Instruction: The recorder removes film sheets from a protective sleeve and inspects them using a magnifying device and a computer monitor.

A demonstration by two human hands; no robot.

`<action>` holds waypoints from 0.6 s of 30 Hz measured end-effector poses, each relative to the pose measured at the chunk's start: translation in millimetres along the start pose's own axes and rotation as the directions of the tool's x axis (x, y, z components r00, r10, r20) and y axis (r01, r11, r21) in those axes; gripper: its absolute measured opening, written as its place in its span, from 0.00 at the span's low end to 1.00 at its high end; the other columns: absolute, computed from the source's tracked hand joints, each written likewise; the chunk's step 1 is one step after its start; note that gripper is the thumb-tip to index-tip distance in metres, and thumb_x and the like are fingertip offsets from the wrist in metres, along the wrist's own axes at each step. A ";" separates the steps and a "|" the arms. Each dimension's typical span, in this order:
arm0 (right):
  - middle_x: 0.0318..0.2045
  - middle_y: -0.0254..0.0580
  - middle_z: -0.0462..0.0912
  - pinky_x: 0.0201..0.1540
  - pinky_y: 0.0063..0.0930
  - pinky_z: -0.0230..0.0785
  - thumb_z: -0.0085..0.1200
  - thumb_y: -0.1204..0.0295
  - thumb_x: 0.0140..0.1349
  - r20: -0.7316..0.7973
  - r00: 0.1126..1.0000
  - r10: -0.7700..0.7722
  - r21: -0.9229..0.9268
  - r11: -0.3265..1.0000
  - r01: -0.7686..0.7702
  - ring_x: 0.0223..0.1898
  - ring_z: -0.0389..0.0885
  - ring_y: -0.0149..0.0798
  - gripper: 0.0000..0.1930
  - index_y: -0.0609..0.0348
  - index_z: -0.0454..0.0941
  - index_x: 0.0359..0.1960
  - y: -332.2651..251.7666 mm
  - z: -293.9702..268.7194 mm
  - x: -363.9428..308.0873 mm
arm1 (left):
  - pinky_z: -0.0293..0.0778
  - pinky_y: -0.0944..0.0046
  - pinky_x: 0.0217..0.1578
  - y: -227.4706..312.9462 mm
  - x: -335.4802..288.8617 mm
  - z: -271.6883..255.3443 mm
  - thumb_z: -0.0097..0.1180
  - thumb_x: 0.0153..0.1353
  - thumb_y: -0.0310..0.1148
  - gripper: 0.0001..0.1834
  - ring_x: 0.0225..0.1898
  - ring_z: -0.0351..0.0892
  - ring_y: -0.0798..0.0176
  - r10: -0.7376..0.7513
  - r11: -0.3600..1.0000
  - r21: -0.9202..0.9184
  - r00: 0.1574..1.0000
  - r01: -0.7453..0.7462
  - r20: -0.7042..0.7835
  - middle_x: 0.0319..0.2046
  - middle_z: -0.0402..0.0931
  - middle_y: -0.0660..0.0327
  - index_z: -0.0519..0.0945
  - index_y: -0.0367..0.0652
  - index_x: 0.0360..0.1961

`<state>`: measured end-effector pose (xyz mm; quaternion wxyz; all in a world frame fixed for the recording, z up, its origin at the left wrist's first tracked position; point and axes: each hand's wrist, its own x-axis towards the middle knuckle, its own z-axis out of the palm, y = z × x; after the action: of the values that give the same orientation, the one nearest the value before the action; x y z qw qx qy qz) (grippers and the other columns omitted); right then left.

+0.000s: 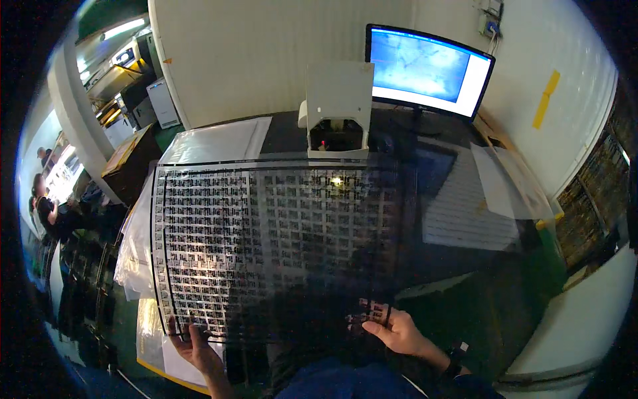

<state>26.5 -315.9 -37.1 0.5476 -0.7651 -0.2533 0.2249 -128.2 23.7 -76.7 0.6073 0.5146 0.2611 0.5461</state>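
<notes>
A large see-through film sheet [203,229], covered with rows of small dark repeated patterns and edged by dark lines, is held up in front of me over the dark table. My left hand [201,356] grips its lower left corner, the thumb in front and fingers partly showing through the film. At the lower right edge, my right hand [405,334] pinches the sheet, thumb on top and fingers behind it. Behind the sheet's far edge stands a white bench device [339,93] with a dark opening and a small red light.
A lit monitor [422,66] stands at the back right. Clear plastic sheets [226,138] lie at the table's left side. White lined sheets [465,203] rest on the right. A brown box [126,163] stands beyond the table, and another person [50,209] sits far left.
</notes>
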 end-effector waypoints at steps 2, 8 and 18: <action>0.41 0.43 0.78 0.45 0.24 0.67 0.51 0.73 0.59 -0.037 0.995 -0.089 -0.051 0.995 0.087 0.39 0.77 0.31 0.15 0.69 0.70 0.46 -5.6 0.0 -7.3 | 0.73 0.71 0.27 6.1 -3.5 5.9 0.50 0.57 0.24 0.25 0.34 0.74 0.69 -0.036 0.999 -0.014 0.999 0.037 0.017 0.41 0.72 0.58 0.62 0.45 0.56; 0.35 0.36 0.79 0.41 0.25 0.69 0.55 0.77 0.52 -0.223 0.939 0.262 0.326 0.928 -0.181 0.35 0.76 0.30 0.14 0.62 0.74 0.42 19.4 -66.3 -30.6 | 0.73 0.71 0.26 32.1 -31.0 40.7 0.53 0.55 0.25 0.20 0.31 0.74 0.70 -0.501 0.865 0.197 0.775 0.462 0.385 0.35 0.72 0.60 0.65 0.39 0.49; 0.35 0.42 0.77 0.36 0.24 0.72 0.49 0.82 0.53 -0.465 0.834 0.298 0.299 0.939 -0.169 0.34 0.76 0.30 0.27 0.66 0.58 0.57 12.2 -110.5 -61.2 | 0.72 0.72 0.20 24.5 -48.4 73.6 0.59 0.52 0.26 0.09 0.17 0.73 0.72 -0.771 0.637 0.484 0.479 0.601 0.420 0.19 0.73 0.65 0.72 0.36 0.31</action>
<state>49.8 -438.0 -11.6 0.6531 -0.7484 0.0242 0.1127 -86.1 -49.5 -41.7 0.7476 0.5847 0.3143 0.0220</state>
